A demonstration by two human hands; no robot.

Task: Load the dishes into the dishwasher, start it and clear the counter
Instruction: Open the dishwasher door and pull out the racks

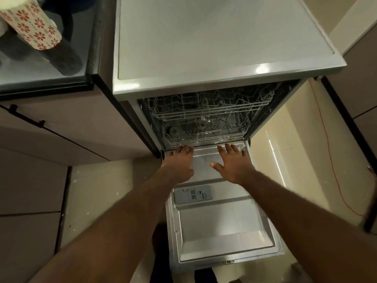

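Dishwasher (204, 64): door (222, 225) is let fully down; both racks are seen inside, pushed in.
Lower rack (206, 135): no dishes can be made out.
Left hand (179, 162): fingers are curled at the rack's front edge; nothing is gripped for certain.
Right hand (232, 164): spread flat, nothing held.
Patterned cup (30, 23): is seen on the left counter (40, 76).

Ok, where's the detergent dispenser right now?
In the head view, the detergent dispenser sits on the inner face of the lowered dishwasher door, toward its left side, just nearer the person than the left hand and right hand.
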